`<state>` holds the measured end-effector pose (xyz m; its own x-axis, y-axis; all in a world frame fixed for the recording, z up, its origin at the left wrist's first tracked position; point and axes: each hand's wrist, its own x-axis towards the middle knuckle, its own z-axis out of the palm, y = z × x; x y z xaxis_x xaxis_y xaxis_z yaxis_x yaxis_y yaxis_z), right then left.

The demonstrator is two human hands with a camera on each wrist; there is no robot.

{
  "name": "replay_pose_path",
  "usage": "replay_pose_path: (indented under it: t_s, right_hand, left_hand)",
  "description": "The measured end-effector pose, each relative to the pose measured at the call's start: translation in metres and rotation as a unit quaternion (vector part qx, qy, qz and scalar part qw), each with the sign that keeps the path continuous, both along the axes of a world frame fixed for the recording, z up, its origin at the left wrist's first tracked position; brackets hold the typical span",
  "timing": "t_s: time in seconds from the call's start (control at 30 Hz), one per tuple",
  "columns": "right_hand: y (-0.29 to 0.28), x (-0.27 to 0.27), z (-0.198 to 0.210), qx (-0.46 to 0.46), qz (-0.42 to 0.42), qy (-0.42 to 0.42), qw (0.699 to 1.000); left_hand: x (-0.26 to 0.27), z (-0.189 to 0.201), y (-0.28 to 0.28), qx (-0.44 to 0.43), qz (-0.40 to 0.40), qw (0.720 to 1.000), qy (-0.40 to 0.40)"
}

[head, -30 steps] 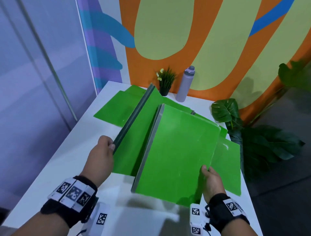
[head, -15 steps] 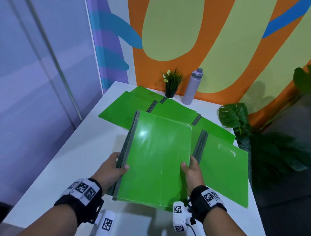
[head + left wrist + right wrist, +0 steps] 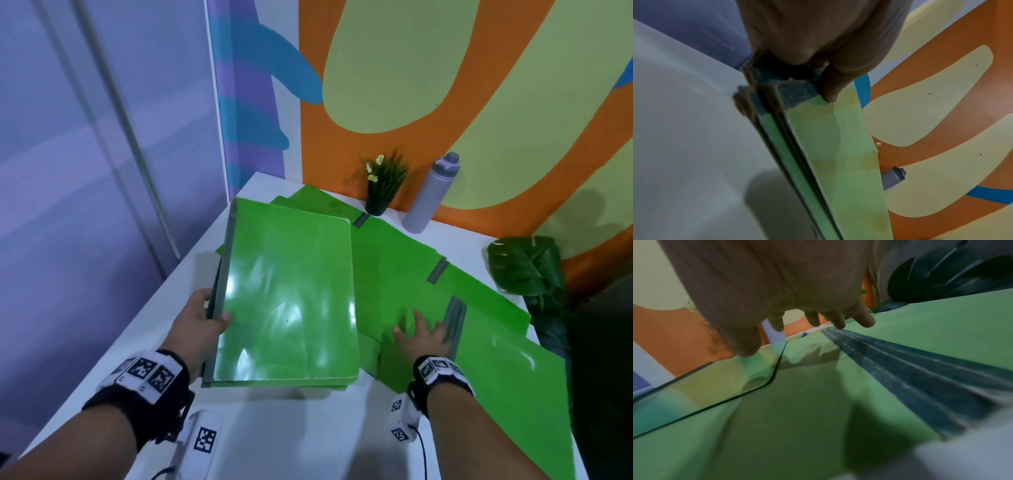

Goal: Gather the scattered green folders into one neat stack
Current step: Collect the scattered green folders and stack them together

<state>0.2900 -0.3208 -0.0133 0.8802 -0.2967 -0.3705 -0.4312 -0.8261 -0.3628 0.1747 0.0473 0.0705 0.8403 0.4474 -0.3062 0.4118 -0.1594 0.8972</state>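
My left hand grips the grey spine edge of a small stack of green folders, thumb on the top cover, and holds it tilted above the white table. In the left wrist view the thumb pinches the spines of the stack. My right hand lies flat with spread fingers on a green folder still on the table, just left of a grey spine. The right wrist view shows its fingers straight over that folder. More green folders lie fanned out to the right and behind.
A small potted plant and a grey bottle stand at the table's far edge against the painted wall. A large-leaved plant stands past the table's right edge. A glass wall runs along the left.
My right hand has let go of the held stack and moved right, down onto a folder on the table. The left hand alone now holds the stack, shifted left and farther away.
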Motion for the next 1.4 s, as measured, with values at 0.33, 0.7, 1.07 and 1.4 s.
replay_pose_path:
  t_s: [0.33,0.7,1.07,1.4]
  right_hand:
    - [-0.019,-0.005,-0.02,-0.079,0.104,0.092,0.987]
    - [-0.01,-0.124,0.002,-0.073,0.179,0.098,0.976]
    - [-0.007,-0.245,0.0,-0.033,0.202,0.109,0.973]
    - [-0.004,-0.254,0.045,0.322,-0.165,-0.036,0.932]
  left_hand:
    - [-0.011,-0.007,0.007,-0.001,-0.004,1.0,0.019]
    - [-0.059,0.001,-0.022,0.016,-0.029,0.997,0.077]
    - [-0.136,-0.014,-0.048,0.015,-0.105,0.983,0.151]
    - [-0.167,-0.022,-0.095,-0.027,-0.249,0.958,0.142]
